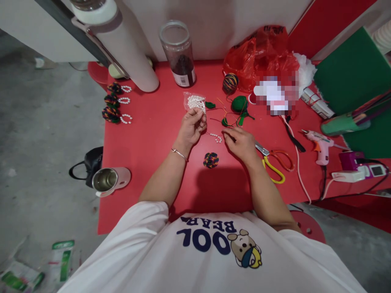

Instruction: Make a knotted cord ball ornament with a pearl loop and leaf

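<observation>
A short string of white pearl beads [217,138] hangs in a small curve between my two hands, just above the red table. My left hand [193,125] is closed in a pinch, and a thin thread runs from it toward the beads. Behind its fingertips lies a clear bag of loose pearl beads [194,101]. My right hand [240,141] has thumb and fingers drawn together at the right of the beads; what it grips is too small to make out. Nearer my body sits a multicoloured yarn pompom [211,160].
Scissors [271,158] lie right of my right hand, then a pink glue gun [319,144]. Green yarn [239,104], a striped yarn ball [230,83] and a red plastic bag [259,53] are behind. Finished-looking pompoms with bead loops [111,101], a tall bottle [131,53] and a mug [122,176] stand left.
</observation>
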The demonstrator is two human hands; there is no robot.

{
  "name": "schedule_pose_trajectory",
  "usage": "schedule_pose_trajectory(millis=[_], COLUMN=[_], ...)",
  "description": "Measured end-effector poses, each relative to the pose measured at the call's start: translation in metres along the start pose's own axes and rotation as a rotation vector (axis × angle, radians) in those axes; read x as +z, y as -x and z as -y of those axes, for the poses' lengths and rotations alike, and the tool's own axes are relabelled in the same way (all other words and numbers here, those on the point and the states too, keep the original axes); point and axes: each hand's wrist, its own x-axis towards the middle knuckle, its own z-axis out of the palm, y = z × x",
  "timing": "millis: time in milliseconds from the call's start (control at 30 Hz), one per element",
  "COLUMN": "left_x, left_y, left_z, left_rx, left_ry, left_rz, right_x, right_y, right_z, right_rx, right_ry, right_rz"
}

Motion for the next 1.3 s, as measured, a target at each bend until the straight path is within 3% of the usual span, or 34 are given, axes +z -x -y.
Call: schedule_pose_trajectory(millis=[333, 500, 733, 900, 1033, 1167, 1300], left_x=[0.002, 0.001, -0.008, -0.009, -0.007, -0.005, -0.002], left_y=[0.000, 0.003, 0.000, -0.003, -0.004, -0.004, -0.002], left_z=[-0.001, -0.012, -0.022, -0.016, -0.006, 0.008, 0.017], left_rx=[0.022, 0.053, 0.094, 0.158, 0.178, 0.188, 0.211], left_ry=[0.056, 0.126, 0.150, 0.061, -0.156, -0.345, -0.437], left_rz=[-0.023, -0.044, -0.056, -0.016, 0.036, 0.113, 0.160], right_x=[-0.006, -0.002, -0.006, -0.005, -0.005, -0.004, -0.009], right_y=[-0.006, -0.004, -0.004, -0.007, -0.009, -0.009, -0.009], right_z=[0.014, 0.012, -0.001, -0.005, -0.005, -0.002, 0.003], right_rx=[0.031, 0.018, 0.029, 0.138, 0.086, 0.055, 0.054], right_ry=[0.179, 0.181, -0.091, -0.300, -0.347, -0.538, -0.735], right_rz=[0.175, 0.117, -0.163, -0.095, -0.120, -0.133, -0.058])
